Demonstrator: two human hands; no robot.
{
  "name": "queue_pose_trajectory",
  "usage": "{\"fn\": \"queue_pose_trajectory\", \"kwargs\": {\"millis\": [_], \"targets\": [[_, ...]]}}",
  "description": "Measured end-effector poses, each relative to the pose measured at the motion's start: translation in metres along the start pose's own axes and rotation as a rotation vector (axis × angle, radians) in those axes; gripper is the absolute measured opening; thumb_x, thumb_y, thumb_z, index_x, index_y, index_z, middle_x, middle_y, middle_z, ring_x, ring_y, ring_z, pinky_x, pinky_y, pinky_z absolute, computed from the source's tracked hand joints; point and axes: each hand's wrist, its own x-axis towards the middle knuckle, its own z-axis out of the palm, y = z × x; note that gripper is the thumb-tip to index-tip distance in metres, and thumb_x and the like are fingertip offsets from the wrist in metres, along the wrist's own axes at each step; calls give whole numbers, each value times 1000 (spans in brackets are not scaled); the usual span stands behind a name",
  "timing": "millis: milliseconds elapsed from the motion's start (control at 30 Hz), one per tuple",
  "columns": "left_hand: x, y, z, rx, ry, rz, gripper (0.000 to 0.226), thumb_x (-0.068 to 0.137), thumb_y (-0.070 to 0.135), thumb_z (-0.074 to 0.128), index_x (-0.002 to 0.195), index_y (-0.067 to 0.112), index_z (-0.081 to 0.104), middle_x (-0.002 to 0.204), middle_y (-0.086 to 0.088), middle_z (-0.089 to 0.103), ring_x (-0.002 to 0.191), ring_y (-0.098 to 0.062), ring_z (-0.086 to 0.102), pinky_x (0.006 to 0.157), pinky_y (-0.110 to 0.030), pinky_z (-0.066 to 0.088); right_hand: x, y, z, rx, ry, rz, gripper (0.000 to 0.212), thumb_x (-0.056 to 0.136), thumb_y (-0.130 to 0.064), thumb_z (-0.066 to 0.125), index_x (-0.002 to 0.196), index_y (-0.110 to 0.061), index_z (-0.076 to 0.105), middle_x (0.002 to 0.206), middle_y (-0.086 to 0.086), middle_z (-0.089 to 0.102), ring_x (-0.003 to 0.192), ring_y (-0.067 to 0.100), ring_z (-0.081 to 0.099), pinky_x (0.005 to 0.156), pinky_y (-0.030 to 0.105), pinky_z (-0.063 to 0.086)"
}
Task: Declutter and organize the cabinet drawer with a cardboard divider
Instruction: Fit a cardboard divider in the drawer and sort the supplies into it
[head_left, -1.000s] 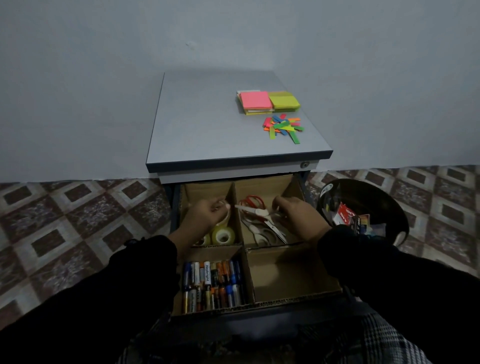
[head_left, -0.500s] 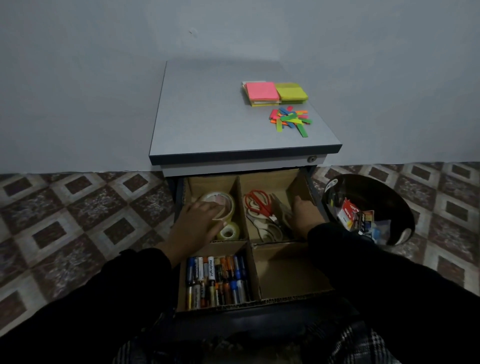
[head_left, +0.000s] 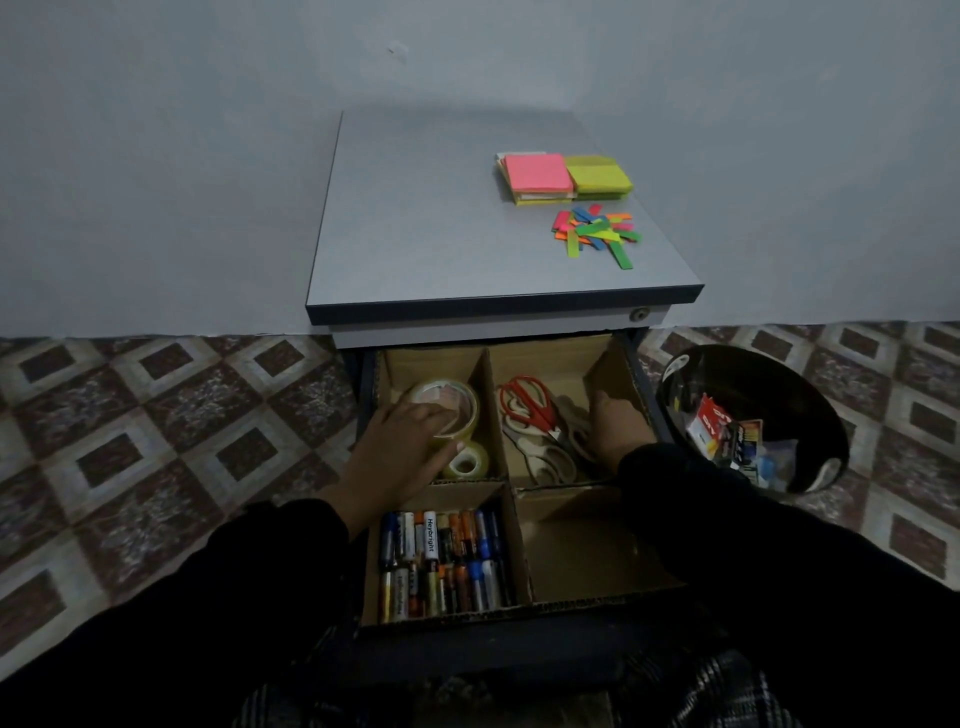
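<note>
Now the left hand has settled onto the tape roll, ten o'clock compartment; right hand beside the scissors, its grip hidden — tidying nearly done.

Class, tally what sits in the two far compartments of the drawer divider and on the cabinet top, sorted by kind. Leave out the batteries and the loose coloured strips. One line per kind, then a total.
Tape rolls: 2, large and small
Red-handled scissors: 1
White-handled scissors: at least 1, they overlap
Sticky note stacks: 2, pink and green
Total: at least 6
</note>
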Motion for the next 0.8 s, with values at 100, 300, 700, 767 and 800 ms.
{"fn": "queue_pose_trajectory", "kwargs": {"millis": [100,300,700,767,800], "targets": [[0,-1,1,-4,8,3,81,77,64,10,131,22,53,133,1,55,125,-17,47,103,-36,30,-3,2,-4,82,17,-36,33,91,-9,51,121,0,43,115,22,58,105,35,57,85,40,46],[-1,1,-1,-15,17,0,78,78,63,15,127,20,56,129,-1,58,122,-21,50,102,-39,33,-15,8,-4,370,107,-150,28,84,-18,67,103,-4,52,98,13,63,90,30,60,78,36,47],[2,7,-9,-136,124,37,50,82,45,41,104,10,69,101,-8,70,92,-28,66,81,-38,51,-41,11,-32,485,116,-324,30,80,-19,72,102,-6,56,92,-1,61,86,18,61,81,34,50],[7,12,-16,-193,195,86,40,83,37,46,98,10,70,94,-6,70,85,-21,65,74,-27,51,-42,11,-46,483,149,-371,25,81,-18,70,99,-6,58,90,-1,61,88,20,62,81,34,50],[11,16,-22,-234,232,107,36,83,35,47,96,10,70,90,-5,69,83,-15,62,71,-23,48,-41,11,-54,478,167,-391,22,82,-17,70,97,-6,58,92,1,63,89,21,62,82,34,50]]}}
